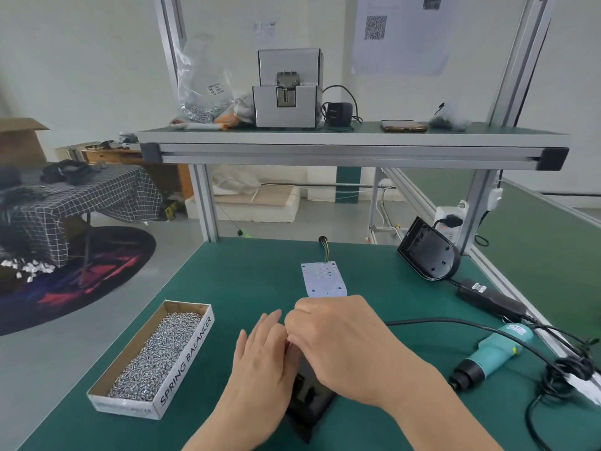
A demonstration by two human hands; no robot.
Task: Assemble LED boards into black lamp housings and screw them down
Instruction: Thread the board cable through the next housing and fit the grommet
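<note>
A black lamp housing (309, 405) lies on the green mat (253, 271) near the front edge, mostly covered by both hands. My left hand (260, 356) rests flat with straight fingers against its left side. My right hand (341, 346) lies over the housing, its fingers curled down over the far end; the fingertips are hidden. A white LED board (323, 278) with short wires (325, 252) lies on the mat just beyond the hands. A second black housing (427, 252) leans at the right rear.
An open cardboard box of screws (153, 356) sits to the left. A teal electric screwdriver (494, 356) with black cables (455, 323) and a power adapter (491, 299) lie to the right. An upper shelf (351, 141) carries a screw feeder (287, 92).
</note>
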